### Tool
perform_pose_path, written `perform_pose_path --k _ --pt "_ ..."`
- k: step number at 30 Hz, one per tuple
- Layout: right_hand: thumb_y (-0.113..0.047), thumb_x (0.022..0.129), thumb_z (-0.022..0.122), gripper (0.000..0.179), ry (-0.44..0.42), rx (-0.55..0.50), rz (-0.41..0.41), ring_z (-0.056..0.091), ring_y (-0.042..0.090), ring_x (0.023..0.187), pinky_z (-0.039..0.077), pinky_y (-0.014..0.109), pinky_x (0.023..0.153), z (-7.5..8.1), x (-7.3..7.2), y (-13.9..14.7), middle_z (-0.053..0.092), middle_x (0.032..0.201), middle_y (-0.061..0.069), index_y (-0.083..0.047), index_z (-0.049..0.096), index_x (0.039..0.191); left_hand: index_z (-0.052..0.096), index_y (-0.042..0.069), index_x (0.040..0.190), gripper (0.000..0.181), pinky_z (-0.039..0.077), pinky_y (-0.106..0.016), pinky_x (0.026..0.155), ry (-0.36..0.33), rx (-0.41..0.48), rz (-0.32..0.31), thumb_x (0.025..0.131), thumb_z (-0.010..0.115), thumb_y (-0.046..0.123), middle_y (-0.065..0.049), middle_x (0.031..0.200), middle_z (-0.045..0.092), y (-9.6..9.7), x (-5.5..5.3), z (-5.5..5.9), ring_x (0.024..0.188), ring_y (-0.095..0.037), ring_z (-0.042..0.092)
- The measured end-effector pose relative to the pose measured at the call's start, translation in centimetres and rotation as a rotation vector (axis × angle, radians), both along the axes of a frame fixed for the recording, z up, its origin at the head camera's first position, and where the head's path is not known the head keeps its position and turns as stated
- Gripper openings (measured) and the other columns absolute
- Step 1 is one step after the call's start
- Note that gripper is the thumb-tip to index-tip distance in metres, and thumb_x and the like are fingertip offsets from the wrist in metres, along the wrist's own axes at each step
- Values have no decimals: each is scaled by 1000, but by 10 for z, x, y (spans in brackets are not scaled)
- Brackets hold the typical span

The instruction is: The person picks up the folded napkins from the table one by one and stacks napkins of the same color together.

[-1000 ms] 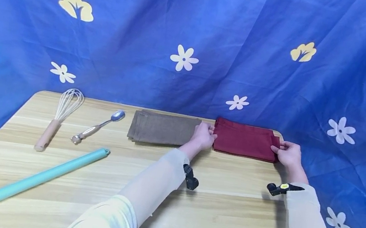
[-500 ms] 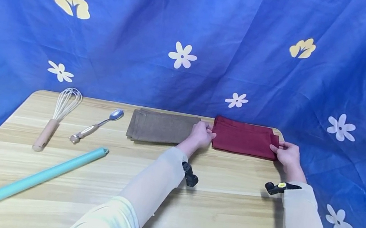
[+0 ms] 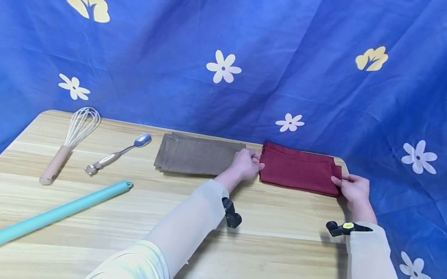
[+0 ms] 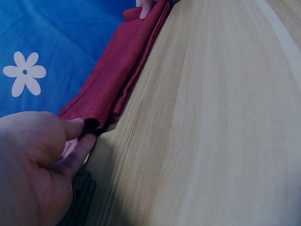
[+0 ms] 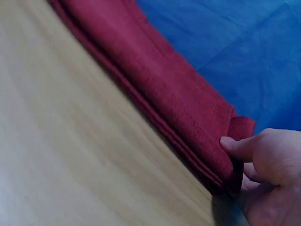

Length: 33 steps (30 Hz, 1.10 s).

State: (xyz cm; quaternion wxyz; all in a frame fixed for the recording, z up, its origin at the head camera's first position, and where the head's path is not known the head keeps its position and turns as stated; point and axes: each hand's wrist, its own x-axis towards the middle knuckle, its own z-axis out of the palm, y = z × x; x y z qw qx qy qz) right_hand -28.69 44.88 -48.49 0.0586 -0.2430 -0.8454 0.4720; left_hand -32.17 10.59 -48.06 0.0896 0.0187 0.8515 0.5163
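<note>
A folded dark red cloth [image 3: 299, 170] lies flat near the table's back edge. At its left end is my left hand [image 3: 244, 164], the thumb and fingertips gripping the folded edge. In the left wrist view, this hand [image 4: 37, 165] meets the open fold of the cloth [image 4: 120, 61]. My right hand [image 3: 353, 190] pinches the opposite end. Its thumb lies on top of the cloth [image 5: 178, 99], as the right wrist view shows, with the other fingers of that hand [image 5: 275, 174] lower down, partly hidden. A folded brown-grey cloth [image 3: 199, 157] lies just left, partly behind my left hand.
On the left of the wooden table [image 3: 273, 272] are a whisk [image 3: 68, 145], a spoon [image 3: 119, 155] and a turquoise rod [image 3: 58, 215] with a small loop at one end. A blue patterned curtain [image 3: 168, 44] hangs behind the back edge.
Both hands keep their places at the ends of the red cloth, which lies as before. Only the head view shifts slightly.
</note>
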Motion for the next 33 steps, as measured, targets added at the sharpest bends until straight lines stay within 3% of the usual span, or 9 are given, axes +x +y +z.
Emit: perform_pose_path --k 10,15,20,25,28,30,33 --pt "-24 94 84 52 14 34 -47 61 14 101 49 16 72 3 -1 -5 66 127 19 5 69 134 73 5 106 17 54 -31 95 -13 -5 8 94 83 14 0 89 73 0 1 4 91 -15 68" --pt "-23 95 82 48 11 56 -21 60 10 91 49 16 70 4 4 -5 70 113 13 5 70 132 73 3 111 20 55 -32 93 -17 -20 -15 96 81 14 -6 97 77 -1 4 9 98 -20 72" --pt "-17 97 79 46 46 55 52 59 -5 76 51 13 66 12 11 -2 73 99 4 10 67 132 73 1 117 27 56 -34 95 -9 -32 -52 96 80 15 -9 105 79 -7 7 16 105 -23 73" --pt "-13 98 76 48 88 124 131 57 -12 71 52 11 65 26 22 -1 73 117 27 14 62 135 69 -2 128 37 57 -34 93 18 -23 -87 97 79 17 -9 108 78 -20 10 28 104 -23 72" --pt "-15 99 75 50 117 200 184 56 -13 74 50 9 68 35 27 -1 68 126 33 15 61 137 68 -2 131 40 56 -35 94 66 -21 -114 99 77 19 -10 111 76 -30 12 37 104 -24 72" --pt "-18 99 75 50 135 259 212 59 -9 78 50 9 69 42 30 -2 69 125 32 14 62 136 67 -2 133 41 56 -34 95 112 -31 -138 100 76 22 -11 114 76 -37 12 42 106 -24 72" --pt "-22 99 76 51 168 340 239 69 10 91 46 9 72 52 34 -6 70 123 30 12 64 134 67 1 135 44 56 -34 97 174 -50 -172 101 75 27 -12 123 74 -49 14 52 112 -23 71"
